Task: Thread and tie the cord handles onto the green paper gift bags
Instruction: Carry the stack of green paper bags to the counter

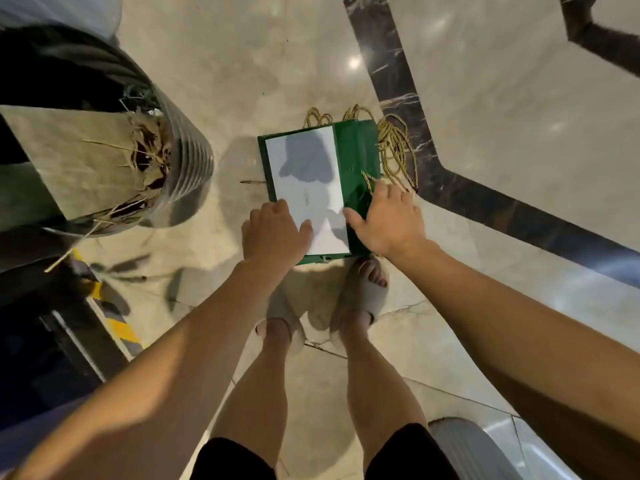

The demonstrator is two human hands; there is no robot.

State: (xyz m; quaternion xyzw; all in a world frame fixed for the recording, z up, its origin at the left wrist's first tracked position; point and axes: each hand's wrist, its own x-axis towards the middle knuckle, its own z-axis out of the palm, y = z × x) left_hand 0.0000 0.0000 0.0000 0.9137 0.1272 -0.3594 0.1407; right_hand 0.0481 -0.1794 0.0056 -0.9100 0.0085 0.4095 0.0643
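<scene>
One green bag is lying flat on the floor, a white sheet on it. Left hand and right hand are gripping its side edges (thumbs on top, fingers curling over). Gold cords are lying just beside it, by the right hand.

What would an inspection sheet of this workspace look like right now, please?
Surface: glossy marble floor with a dark inlay band.
Job's things: green bags lying flat, white panel up; gold cords heaped at their right edge.
Clutter: dry straw in the ribbed metal planter.
Hands: left hand grips the bags' near left corner; right hand rests on the right edge, grip unclear.
Cables: nothing seen.
Surroundings: yellow-black floor tape, sandalled feet.
</scene>
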